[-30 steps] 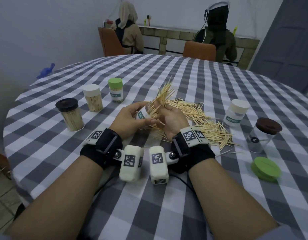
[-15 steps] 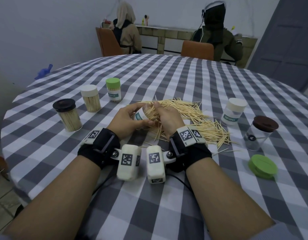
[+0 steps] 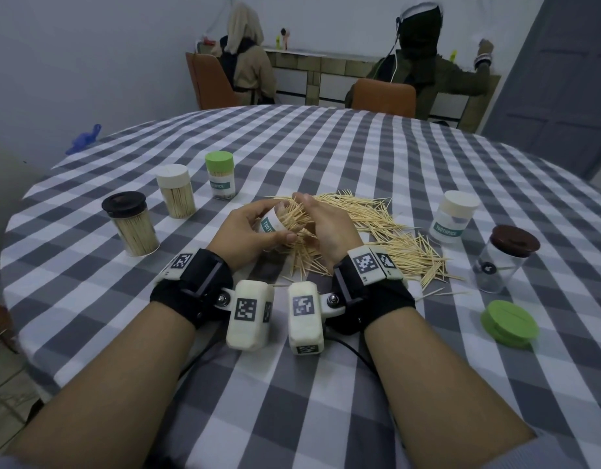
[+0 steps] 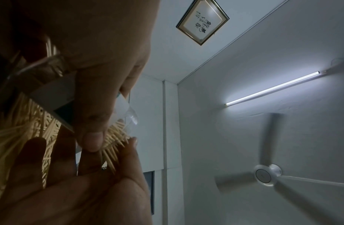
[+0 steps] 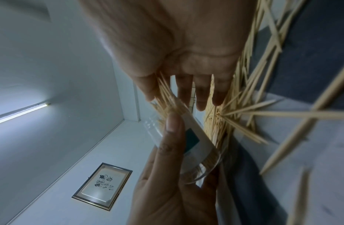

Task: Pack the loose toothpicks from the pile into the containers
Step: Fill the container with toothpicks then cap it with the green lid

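My left hand [image 3: 248,231] grips a clear container [image 3: 270,225] with a white and teal label, tilted on its side just above the table. A bundle of toothpicks [image 3: 294,218] sticks out of its mouth. My right hand [image 3: 326,228] presses straight fingers and palm against the bundle's ends. The right wrist view shows that palm [image 5: 176,45], the container [image 5: 194,141] and the toothpicks [image 5: 167,100] fanned between them. The left wrist view shows my left thumb [image 4: 92,137] on the container [image 4: 51,94]. The loose pile [image 3: 376,238] lies on the checked cloth behind and to the right of my hands.
Three lidded containers full of toothpicks stand at the left: brown lid [image 3: 131,225], white lid [image 3: 176,191], green lid [image 3: 220,179]. At the right are a white-lidded container [image 3: 454,216], a brown-lidded clear jar [image 3: 505,258] and a loose green lid [image 3: 508,323]. Two people sit beyond the table.
The toothpick bundle, fanned high out of the container a second ago, now sits lower and deeper in it. My right hand has flattened against its ends, and both hands have sunk toward the table.
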